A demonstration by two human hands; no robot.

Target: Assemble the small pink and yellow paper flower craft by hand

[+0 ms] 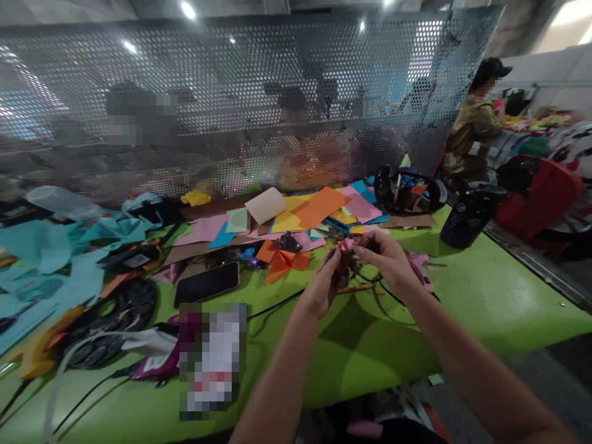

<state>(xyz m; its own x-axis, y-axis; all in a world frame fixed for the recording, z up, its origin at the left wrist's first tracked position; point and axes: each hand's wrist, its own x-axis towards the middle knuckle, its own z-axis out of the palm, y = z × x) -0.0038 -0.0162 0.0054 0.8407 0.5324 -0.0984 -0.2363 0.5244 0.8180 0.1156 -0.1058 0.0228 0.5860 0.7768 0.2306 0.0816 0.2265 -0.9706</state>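
Observation:
Above the green table (462, 290), a small folded piece of pink paper (346, 245) is pinched between the fingers of my two hands. My left hand (324, 280) grips it from the left, its fingers curled underneath. From the right, my right hand (385, 258) holds its edge with thumb and fingertips. The exact shape of the paper is too small to make out. Beneath my hands lie a thin brown stick (356, 288) and a black cable. A pink tool (422, 271), partly hidden by my right forearm, rests beside them. Left of my hands sits a folded orange paper (280, 260).
Coloured paper sheets (319, 206) spread along the back, before a perforated metal screen (231, 123). A black phone (208, 283), purple power strip (160, 361) and yellow glue gun (46, 345) lie left. A dark tumbler (469, 216) stands right. Another person (472, 123) sits beyond.

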